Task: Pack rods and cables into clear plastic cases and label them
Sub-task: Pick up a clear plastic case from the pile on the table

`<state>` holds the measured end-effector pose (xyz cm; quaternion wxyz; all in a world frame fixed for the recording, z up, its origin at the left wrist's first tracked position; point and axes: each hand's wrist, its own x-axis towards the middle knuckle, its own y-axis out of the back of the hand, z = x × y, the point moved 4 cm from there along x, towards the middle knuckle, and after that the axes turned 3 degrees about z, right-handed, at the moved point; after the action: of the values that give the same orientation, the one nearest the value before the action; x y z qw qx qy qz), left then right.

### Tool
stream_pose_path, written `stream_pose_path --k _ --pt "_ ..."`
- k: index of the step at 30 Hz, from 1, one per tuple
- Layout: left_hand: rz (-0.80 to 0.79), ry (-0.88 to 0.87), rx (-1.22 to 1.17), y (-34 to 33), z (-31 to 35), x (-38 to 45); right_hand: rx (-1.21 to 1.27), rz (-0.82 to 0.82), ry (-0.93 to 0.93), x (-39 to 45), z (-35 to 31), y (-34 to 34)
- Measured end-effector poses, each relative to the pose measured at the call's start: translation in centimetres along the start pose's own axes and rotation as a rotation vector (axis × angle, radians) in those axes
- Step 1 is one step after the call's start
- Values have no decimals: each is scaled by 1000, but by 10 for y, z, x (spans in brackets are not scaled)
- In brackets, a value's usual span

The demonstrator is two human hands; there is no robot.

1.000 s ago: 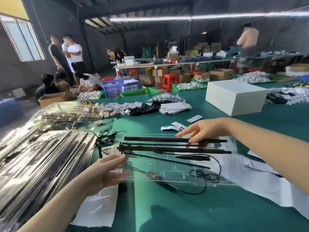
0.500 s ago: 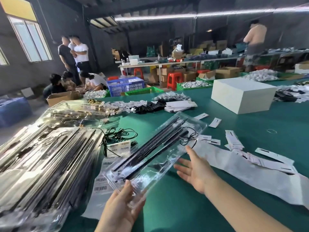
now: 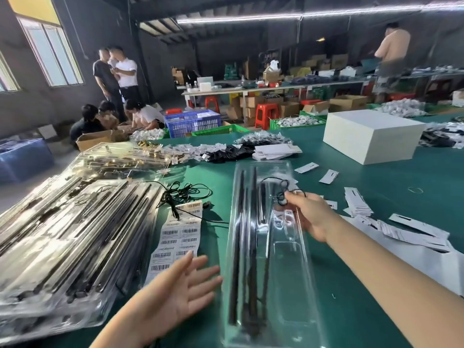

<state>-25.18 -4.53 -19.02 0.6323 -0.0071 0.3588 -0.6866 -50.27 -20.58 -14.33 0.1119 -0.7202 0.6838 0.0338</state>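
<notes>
A clear plastic case (image 3: 286, 267) lies lengthwise on the green table (image 3: 364, 310), pointing away from me. Black rods (image 3: 244, 247) fill its left half, and a coiled black cable (image 3: 282, 194) sits near its far end. My right hand (image 3: 313, 217) grips the case's right edge beside the cable, thumb on top. Just left of the case, my left hand (image 3: 180, 292) hovers flat with fingers spread and holds nothing. A strip of barcode labels (image 3: 180, 237) lies left of the case.
A big stack of packed clear cases (image 3: 70, 242) fills the left side. A loose black cable (image 3: 185, 194) lies beyond the labels. White cards (image 3: 359, 202) and a white sheet (image 3: 426, 262) lie at right, a white box (image 3: 371, 134) farther back. People work in the background.
The case has swung from a diagonal to pointing straight away from me. My left hand has let go and opened beside it. My right hand has moved onto its right edge near the cable.
</notes>
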Motion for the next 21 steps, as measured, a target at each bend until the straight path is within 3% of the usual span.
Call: stream_pose_path --k 4,9,15,21 --pt "-15 -55 264 -38 21 27 -123 -165 -14 -7 -4 -30" --pt "221 -185 286 -49 19 57 -293 -46 -20 9 3 -34" --pt "168 -199 78 -33 3 76 -545 17 355 15 2 -31" --pt "135 -149 64 -21 -3 82 -747 14 525 31 4 -23"
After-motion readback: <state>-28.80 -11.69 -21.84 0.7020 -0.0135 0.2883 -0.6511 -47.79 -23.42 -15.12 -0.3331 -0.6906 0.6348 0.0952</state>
